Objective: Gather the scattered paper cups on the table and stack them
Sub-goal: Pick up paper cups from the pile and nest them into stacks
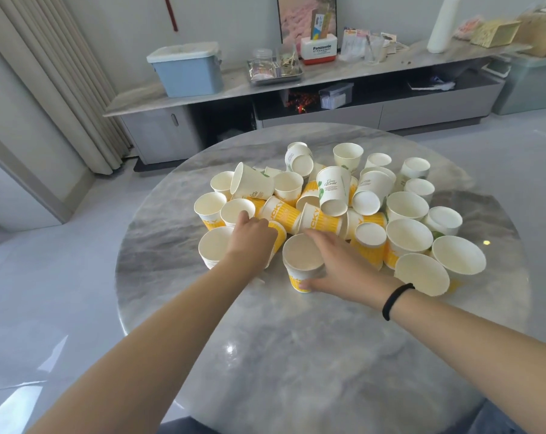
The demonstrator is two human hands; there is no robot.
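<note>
Several paper cups, yellow-and-white and green-printed white ones, lie jumbled in a pile [334, 195] on the far half of a round grey marble table [284, 339]. Some stand upright, others lie on their sides. My right hand [343, 267] is wrapped around an upright yellow cup [301, 261] at the pile's near edge, thumb at its base. My left hand [253, 239] rests on top of a yellow cup [278, 233] beside another upright cup [213, 249]; its fingers hide whether they grip it.
A low marble-topped cabinet [296, 86] runs along the back wall with a blue storage box [187, 70], a tray of jars and other clutter. A curtain [55, 73] hangs at the left. Shiny floor surrounds the table.
</note>
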